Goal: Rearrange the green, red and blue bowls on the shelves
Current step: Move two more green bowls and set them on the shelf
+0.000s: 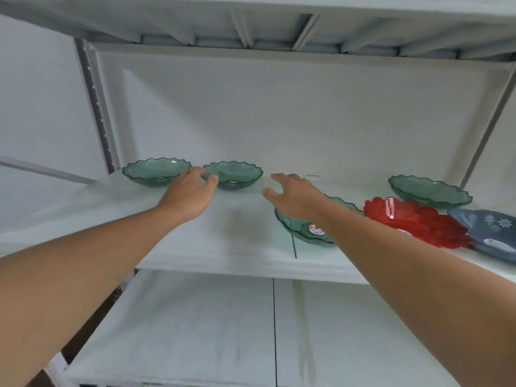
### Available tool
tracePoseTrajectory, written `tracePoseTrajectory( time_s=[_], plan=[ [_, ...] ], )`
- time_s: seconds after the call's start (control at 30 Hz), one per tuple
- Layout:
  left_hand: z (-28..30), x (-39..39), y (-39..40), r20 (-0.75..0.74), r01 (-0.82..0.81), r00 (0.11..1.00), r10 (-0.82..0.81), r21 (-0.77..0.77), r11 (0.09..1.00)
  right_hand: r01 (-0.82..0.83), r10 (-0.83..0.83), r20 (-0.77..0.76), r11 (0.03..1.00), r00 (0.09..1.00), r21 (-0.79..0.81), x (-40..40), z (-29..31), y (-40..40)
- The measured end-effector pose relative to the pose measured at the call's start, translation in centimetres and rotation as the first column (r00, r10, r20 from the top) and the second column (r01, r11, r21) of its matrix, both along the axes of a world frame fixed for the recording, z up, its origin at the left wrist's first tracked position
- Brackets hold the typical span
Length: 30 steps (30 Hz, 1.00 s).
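Several green scalloped bowls stand on the white shelf [212, 247]. One green bowl [156, 171] is at the far left and a second [237, 174] sits beside it. My left hand [190, 194] is open next to the second bowl's left rim, thumb near it. My right hand [293, 196] hovers open above the shelf's middle, partly covering a third green bowl [307, 233] near the front edge. A fourth green bowl [430, 189] rests at the back right. A red bowl [416, 222] and a blue flower-patterned bowl [491, 233] lie at the right.
A lower white shelf [195, 331] runs below. Another shelf's underside [251, 29] hangs overhead. A perforated metal upright [95, 107] stands at the left and a slanted post [488, 127] at the right. The white back panel closes the rear.
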<state>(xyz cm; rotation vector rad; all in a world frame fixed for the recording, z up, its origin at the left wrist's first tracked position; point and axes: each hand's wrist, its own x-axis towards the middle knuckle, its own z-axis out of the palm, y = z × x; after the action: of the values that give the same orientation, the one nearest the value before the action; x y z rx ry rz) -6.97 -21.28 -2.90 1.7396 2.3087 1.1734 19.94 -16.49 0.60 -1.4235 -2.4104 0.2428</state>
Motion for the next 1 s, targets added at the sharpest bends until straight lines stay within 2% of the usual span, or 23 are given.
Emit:
tracePoseTrajectory(
  time_s=[0.13, 0.37, 0.73, 0.9, 1.0],
  plan=[
    [1.2, 4.5, -1.8, -0.006, 0.007, 1.000, -0.007, -0.018, 1.000, -0.010, 0.010, 0.006, 1.000, 1.000, -0.013, 4.3, 0.5, -2.1],
    [2.8, 8.9, -2.7, -0.016, 0.094, 0.995, -0.094, -0.006, 0.996, 0.084, -0.085, -0.021, 0.996, 0.996, -0.016, 9.8, 0.7, -3.3],
    [0.5, 13.2, 0.4, 0.072, 0.225, 0.973, -0.220, -0.078, 0.971, 0.249, -0.248, 0.037, 0.968, 0.968, -0.017, 14.4, -0.6, -4.5],
    [0.2, 15.6, 1.7, 0.062, 0.247, 0.968, -0.242, -0.099, 0.964, 0.259, -0.258, 0.048, 0.966, 0.965, -0.013, 16.8, -0.6, -3.8],
    [0.2, 16.2, 2.6, 0.073, 0.209, 0.977, -0.202, -0.109, 0.972, 0.247, -0.247, 0.025, 0.969, 0.969, -0.012, 18.5, -0.6, -2.6]
  ],
)
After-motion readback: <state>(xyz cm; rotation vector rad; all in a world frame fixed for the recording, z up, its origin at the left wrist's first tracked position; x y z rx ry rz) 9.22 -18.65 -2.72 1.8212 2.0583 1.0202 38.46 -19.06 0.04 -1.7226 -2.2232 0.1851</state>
